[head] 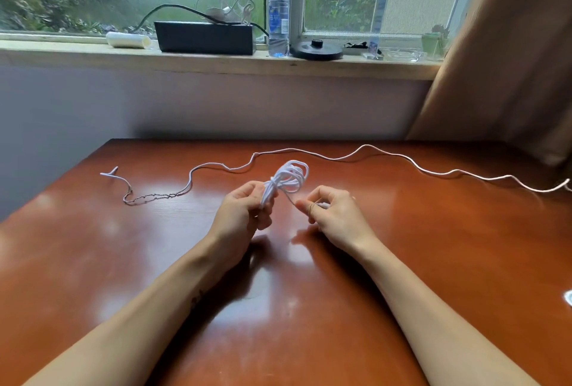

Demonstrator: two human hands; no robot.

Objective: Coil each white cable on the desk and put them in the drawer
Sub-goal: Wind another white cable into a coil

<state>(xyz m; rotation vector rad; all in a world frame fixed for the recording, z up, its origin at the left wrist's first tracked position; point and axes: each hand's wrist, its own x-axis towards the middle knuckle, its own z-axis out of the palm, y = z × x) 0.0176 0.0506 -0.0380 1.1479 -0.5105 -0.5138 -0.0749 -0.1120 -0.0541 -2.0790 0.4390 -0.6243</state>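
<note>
A coiled white cable (289,176) is held up over the middle of the reddish wooden desk (278,277). My left hand (241,209) grips the bundle at its lower end, and the loops fan out above my fingers. My right hand (332,209) pinches the cable's loose end, which runs taut from the bundle. A second white cable (340,158) lies uncoiled across the far part of the desk, stretching from the left end (108,172) to the right edge. No drawer is in view.
A windowsill behind the desk carries a black box (204,37), a water bottle (278,11), a white roll (128,39) and a black round base (316,50). A brown curtain (510,60) hangs at the right. A small white object (568,296) shows at the desk's right edge.
</note>
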